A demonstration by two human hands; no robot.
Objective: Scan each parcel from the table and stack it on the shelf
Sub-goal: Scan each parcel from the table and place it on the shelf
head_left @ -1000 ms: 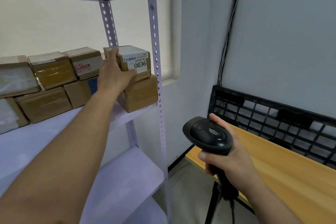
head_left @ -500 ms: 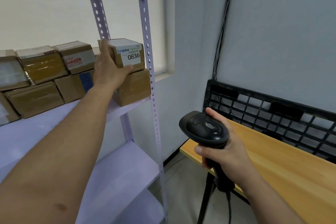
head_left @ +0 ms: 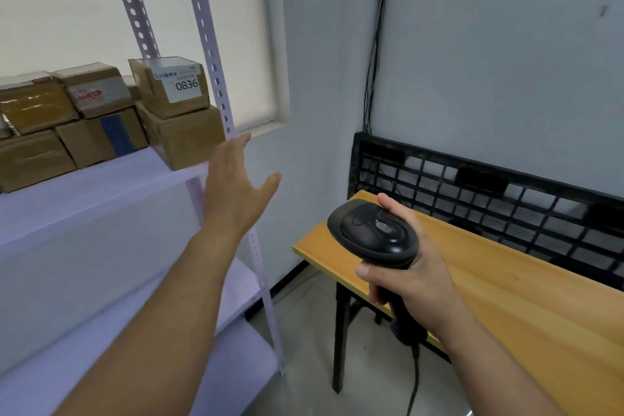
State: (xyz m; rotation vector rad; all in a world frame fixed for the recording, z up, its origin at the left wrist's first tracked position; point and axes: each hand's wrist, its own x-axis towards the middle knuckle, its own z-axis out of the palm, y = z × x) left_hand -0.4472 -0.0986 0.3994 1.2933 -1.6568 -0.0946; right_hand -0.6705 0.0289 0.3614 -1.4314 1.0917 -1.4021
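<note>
Had the 0836 parcel (head_left: 172, 87) up on the shelf (head_left: 84, 192), on another box (head_left: 189, 138). Held nothing in the left hand (head_left: 236, 196), fingers spread. Gripped the scanner (head_left: 371, 233) in the right hand (head_left: 415, 277). Could not tell how many more to scan.

Scanner handle (head_left: 403, 327) mostly behind right hand (head_left: 418, 275).

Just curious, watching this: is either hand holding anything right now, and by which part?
The right hand grips the scanner by its handle, just below the head. The left hand is open and holds nothing.
</note>
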